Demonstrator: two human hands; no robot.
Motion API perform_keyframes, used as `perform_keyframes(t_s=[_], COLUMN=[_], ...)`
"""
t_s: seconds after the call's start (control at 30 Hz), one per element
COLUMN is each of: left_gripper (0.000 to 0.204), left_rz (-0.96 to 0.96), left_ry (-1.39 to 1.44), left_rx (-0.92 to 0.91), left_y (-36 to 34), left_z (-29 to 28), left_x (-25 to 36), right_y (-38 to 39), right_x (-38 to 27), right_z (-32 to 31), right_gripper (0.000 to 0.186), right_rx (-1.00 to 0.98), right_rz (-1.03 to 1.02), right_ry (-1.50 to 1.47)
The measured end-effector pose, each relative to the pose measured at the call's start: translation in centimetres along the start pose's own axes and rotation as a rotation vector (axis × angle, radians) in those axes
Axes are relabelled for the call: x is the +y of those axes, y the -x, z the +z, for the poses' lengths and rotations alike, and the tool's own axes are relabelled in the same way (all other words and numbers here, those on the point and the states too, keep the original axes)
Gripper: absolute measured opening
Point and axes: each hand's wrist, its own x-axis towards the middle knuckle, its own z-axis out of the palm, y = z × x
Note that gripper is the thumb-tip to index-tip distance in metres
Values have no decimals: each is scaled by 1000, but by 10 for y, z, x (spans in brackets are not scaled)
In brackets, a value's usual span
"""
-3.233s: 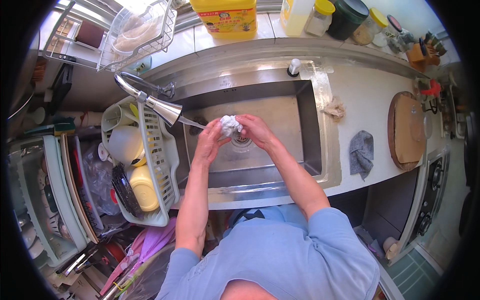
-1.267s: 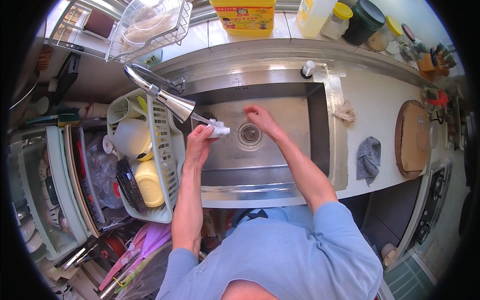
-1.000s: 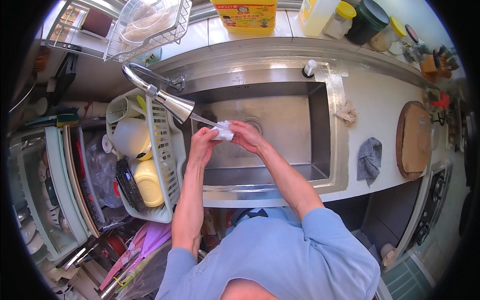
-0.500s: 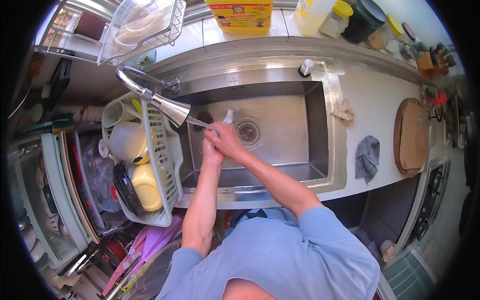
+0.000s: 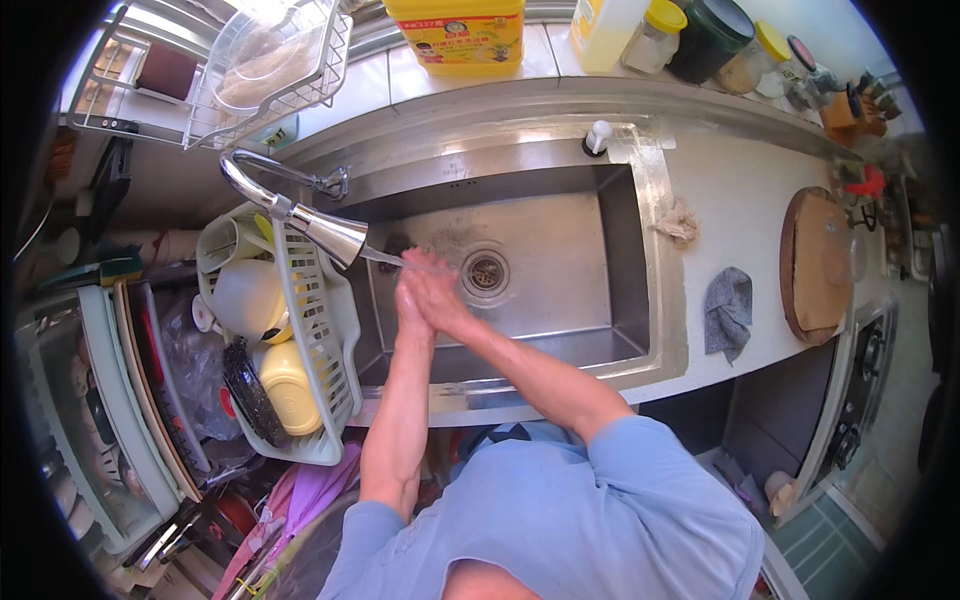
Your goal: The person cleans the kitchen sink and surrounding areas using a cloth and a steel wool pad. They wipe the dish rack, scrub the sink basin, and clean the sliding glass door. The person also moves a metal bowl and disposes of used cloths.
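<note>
Over the left part of the steel sink, my left hand (image 5: 412, 308) and my right hand (image 5: 442, 298) lie palm against palm. Right-hand fingers are stretched out, wet and slightly blurred. Those of my left hand look flat too, partly covered by the right. Neither hand shows anything held. A thin stream of water (image 5: 380, 257) runs from the chrome faucet (image 5: 335, 235) onto the fingertips. Beneath them is the sink basin (image 5: 550, 235), with a round drain (image 5: 487, 273) just right of my hands.
A pale green dish rack (image 5: 330, 340) with yellow containers stands left of the sink. On the right counter lie a grey cloth (image 5: 729, 313), a crumpled beige cloth (image 5: 678, 222) and a round wooden board (image 5: 815, 265). A yellow jug (image 5: 460, 35) and jars line the back ledge.
My hands have gone from clasped, fingers curled, to flat against each other with fingers extended. A white patch beyond them, possibly splashing water, no longer shows. The view has shifted slightly.
</note>
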Motion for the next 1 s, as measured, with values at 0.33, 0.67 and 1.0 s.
perform_keyframes(t_s=[0.33, 0.67, 1.0], left_gripper=[29, 23, 44], left_rz=[-9, -149, 280], left_ry=[124, -234, -843], left_rx=[-70, 36, -10], left_y=[-4, -19, 5], left_z=[42, 35, 48], left_x=[5, 24, 55], right_y=[-61, -29, -47], right_x=[46, 36, 33], right_z=[-65, -72, -81], right_gripper=[45, 59, 20], right_rx=[-198, -307, -387], right_rz=[-20, 648, 852], right_ry=[-436, -1386, -1879])
